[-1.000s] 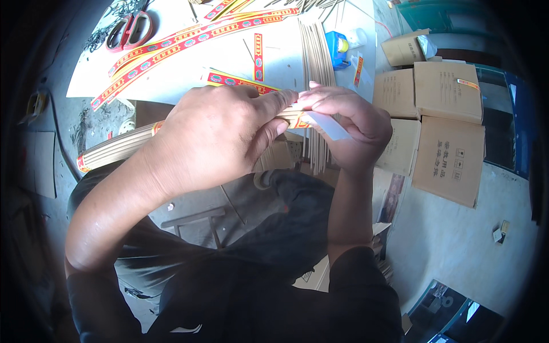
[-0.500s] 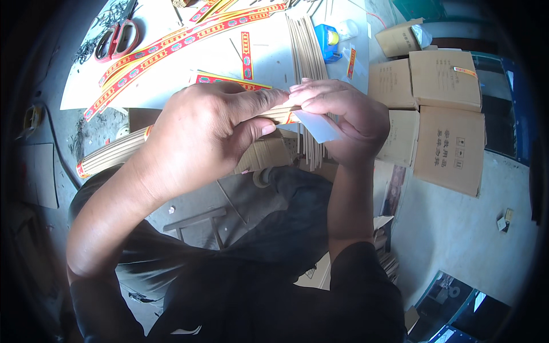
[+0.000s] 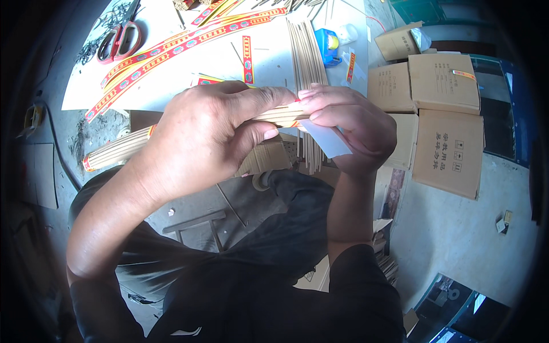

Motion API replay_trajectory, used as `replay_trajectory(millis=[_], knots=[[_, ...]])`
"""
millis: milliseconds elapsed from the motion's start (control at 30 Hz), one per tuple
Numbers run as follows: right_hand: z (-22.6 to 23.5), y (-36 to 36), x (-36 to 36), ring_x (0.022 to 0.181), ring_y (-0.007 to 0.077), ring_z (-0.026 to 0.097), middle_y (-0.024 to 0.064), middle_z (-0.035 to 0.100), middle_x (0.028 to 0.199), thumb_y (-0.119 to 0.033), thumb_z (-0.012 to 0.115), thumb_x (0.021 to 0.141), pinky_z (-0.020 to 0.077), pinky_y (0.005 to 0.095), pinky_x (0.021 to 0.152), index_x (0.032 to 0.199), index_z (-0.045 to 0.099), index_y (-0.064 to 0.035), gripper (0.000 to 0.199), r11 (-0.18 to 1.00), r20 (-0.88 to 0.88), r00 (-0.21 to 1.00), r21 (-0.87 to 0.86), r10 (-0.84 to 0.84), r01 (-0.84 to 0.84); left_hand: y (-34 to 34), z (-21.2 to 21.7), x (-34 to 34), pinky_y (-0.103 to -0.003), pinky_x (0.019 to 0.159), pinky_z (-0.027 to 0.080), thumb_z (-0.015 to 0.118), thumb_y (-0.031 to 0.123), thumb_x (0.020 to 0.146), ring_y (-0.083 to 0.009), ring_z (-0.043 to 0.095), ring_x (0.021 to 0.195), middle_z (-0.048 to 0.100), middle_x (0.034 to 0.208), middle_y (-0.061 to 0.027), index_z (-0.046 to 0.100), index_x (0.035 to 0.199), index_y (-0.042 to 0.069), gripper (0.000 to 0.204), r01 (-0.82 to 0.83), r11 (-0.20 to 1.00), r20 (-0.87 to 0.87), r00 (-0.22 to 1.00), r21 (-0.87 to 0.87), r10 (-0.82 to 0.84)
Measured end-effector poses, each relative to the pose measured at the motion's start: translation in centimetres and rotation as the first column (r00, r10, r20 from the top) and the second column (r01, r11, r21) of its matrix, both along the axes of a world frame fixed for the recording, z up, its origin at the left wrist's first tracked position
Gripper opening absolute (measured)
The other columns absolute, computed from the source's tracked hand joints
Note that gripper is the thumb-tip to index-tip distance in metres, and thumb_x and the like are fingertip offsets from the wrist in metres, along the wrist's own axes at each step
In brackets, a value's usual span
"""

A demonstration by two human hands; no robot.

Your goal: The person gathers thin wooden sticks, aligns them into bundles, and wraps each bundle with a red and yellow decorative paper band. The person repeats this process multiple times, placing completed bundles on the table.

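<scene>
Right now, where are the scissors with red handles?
In the head view, the scissors lie at the upper left, on the white table, beside the long red-and-yellow strips.

A red-banded bundle of tan sticks (image 3: 119, 150) slants up rightward.

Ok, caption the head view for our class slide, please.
Left hand grips a bundle of thin tan sticks; right hand curls over its right side, beside a translucent whitish strip.

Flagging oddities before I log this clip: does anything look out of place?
Yes, mildly: a lone stick lies below the table, as if dropped, apart from the loose sticks jutting past its near edge. Tangled dark scraps untidily litter its left edge by the scissors.
</scene>
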State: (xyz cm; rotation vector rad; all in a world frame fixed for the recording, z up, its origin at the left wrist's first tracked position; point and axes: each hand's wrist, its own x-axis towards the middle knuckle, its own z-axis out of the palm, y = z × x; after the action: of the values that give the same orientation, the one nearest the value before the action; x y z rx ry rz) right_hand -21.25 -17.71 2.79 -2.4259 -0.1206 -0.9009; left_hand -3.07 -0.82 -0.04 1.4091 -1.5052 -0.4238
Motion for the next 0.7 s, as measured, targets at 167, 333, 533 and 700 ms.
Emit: replay_trajectory(millis=[167,333,533,700], knots=[[0.0,0.2,0.0,0.085,0.0298,0.077,0.0167,0.077,0.091,0.006,0.081,0.077,0.0641,0.0448,0.086,0.088,0.071,0.0006,0.016,0.999,0.011,1.000,-0.041,-0.009,0.009,0.0,0.2,-0.3,-0.042,0.072,0.061,0.077,0.009,0.089,-0.0342,0.074,0.078,0.075,0.090,-0.0161,0.070,0.133,0.013,0.045,-0.013,1.000,0.013,1.000,0.000,0.013],[-0.4,0.5,0.1,0.084,0.0265,0.077,0.0120,0.078,0.090,0.007,0.075,0.077,0.0661,0.0403,0.084,0.087,0.076,-0.0021,0.013,0.996,0.017,0.998,-0.069,-0.061,0.062,0.0,-0.2,0.0,-0.042,0.071,0.060,0.077,0.010,0.089,-0.0336,0.073,0.075,0.074,0.088,-0.0160,0.073,0.130,0.013,0.041,0.023,0.998,-0.005,1.000,0.058,-0.023],[-0.1,0.5,0.3,0.088,0.0260,0.076,0.0097,0.078,0.090,0.005,0.075,0.074,0.0647,0.0418,0.086,0.084,0.076,-0.0052,0.014,0.988,0.059,0.996,-0.134,-0.068,0.076,-0.3,-0.5,0.4,-0.038,0.068,0.057,0.078,0.009,0.091,-0.0304,0.070,0.071,0.073,0.085,-0.0156,0.077,0.125,0.012,0.034,-0.024,0.996,-0.098,0.995,0.090,0.033],[0.6,0.5,-0.2,0.088,0.0249,0.075,0.0054,0.077,0.089,0.004,0.076,0.073,0.0622,0.0417,0.087,0.079,0.074,-0.0090,0.015,0.982,0.054,0.996,-0.168,-0.075,0.083,-0.6,-0.2,0.4,-0.036,0.069,0.057,0.076,0.006,0.092,-0.0284,0.071,0.070,0.072,0.084,-0.0162,0.077,0.125,0.010,0.033,-0.023,0.999,-0.137,0.990,0.029,0.027]])
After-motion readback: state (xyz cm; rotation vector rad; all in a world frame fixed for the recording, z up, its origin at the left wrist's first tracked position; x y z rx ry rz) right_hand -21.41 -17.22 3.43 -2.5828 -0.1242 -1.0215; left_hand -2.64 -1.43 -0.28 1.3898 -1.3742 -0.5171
